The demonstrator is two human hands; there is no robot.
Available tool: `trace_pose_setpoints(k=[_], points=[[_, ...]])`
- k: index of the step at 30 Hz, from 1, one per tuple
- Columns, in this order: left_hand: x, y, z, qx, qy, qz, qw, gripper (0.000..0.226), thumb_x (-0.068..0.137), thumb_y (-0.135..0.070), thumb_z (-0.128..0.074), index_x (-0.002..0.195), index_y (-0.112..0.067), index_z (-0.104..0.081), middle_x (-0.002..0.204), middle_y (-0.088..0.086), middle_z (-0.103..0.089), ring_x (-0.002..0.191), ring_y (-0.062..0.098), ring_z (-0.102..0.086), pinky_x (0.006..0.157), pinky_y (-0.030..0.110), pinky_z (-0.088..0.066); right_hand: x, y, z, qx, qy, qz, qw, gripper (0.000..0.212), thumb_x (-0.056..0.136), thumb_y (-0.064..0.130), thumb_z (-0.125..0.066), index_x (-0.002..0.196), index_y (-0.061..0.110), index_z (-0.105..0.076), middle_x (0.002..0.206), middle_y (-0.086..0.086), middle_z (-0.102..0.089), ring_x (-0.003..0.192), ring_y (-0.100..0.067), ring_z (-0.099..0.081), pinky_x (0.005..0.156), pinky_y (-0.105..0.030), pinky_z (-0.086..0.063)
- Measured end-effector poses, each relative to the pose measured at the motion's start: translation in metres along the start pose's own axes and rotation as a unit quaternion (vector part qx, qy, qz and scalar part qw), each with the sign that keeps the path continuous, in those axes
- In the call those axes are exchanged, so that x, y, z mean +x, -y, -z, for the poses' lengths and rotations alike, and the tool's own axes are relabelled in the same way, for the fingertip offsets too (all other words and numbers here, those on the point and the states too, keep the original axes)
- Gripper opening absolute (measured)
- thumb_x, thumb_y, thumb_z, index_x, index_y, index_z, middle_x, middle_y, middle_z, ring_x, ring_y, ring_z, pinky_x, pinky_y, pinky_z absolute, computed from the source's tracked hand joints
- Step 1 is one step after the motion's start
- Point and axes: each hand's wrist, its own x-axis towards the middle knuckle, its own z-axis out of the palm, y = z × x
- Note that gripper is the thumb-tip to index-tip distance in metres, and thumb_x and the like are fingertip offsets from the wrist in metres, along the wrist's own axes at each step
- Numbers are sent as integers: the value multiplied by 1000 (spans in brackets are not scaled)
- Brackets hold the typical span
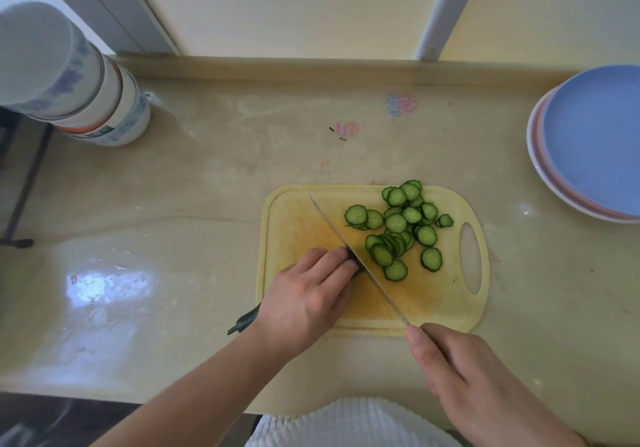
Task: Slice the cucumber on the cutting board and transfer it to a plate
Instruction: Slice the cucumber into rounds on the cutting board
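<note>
Two bare hands work over a yellow plastic cutting board (433, 294) lying right of centre in the frame on a pale glossy countertop (207, 204). The left hand (308, 294) lies curled over the uncut part of the cucumber (246, 318), gripping it against the board; nearly all of that piece is hidden under the palm and fingers, with only its dark tapered end poking out past the wrist over the board's lower left edge, and a sliver of dark skin showing at the fingertips beside the blade. The right hand (460, 374), at the lower right, is wrapped round the handle of a kitchen knife (356, 256); the handle itself is wholly covered by the hand, so only the long thin blade shows, running diagonally up and left across the board, its edge right against the left fingertips. Whether the blade touches the board cannot be told. Right of the blade lies a loose heap of cucumber slices (401, 228), many overlapping, a few lying singly near the board's oval handle hole. At the right edge of the frame a stack of plates (588, 141), blue on top with pink and white rims below, is cut off by the frame and sits well apart from the board. At the upper left a blurred stack of patterned bowls (79, 82) stands upside down. White ribbed cloth (353, 422) shows at the bottom edge.
</note>
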Motion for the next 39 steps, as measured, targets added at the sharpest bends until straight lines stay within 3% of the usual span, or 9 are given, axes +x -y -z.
trace_pose_setpoints(k=[6,13,20,25,34,39], points=[[0,0,0,-2,-3,0,1000,17,98,-12,-61,111,-10,-72,114,2,-68,95,24,-65,71,36,-58,0,-1,-5,-2,-12,6,1000,82,65,95,-13,61,17,-39,53,-1,-44,49,-8,-40,49,-26,-32],[0,1,-1,-3,14,3,1000,22,93,-10,-67,113,-9,-72,118,4,-69,97,26,-66,70,37,-58,25,2,-9,27,16,-8,999,59,85,69,-23,64,16,-41,53,4,-39,50,-7,-37,59,-42,-40],[-1,-3,-1,-11,-4,10,1000,18,92,-13,-70,109,-6,-74,112,6,-69,98,27,-64,75,37,-58,34,-8,-3,36,-8,-3,999,58,88,67,-26,64,16,-37,48,5,-32,45,-8,-28,51,-31,-31],[-1,-2,-2,-20,-9,8,1000,15,93,-10,-71,107,-6,-74,111,5,-68,97,26,-64,80,34,-57,22,0,2,68,17,3,998,63,86,73,-25,65,16,-37,48,6,-32,44,-6,-28,48,-25,-29],[1,-3,-1,-34,-18,14,999,13,93,-7,-68,104,-6,-73,109,5,-69,96,26,-64,87,32,-55,10,1,-2,50,17,11,999,72,79,82,-26,66,13,-39,52,6,-33,50,-8,-31,53,-37,-32],[2,-4,-1,-34,-16,12,999,13,94,-7,-67,104,-5,-74,108,6,-69,97,26,-64,89,31,-55,16,3,-5,34,20,11,999,66,86,74,-23,65,13,-39,52,5,-35,50,-9,-33,56,-43,-39]])
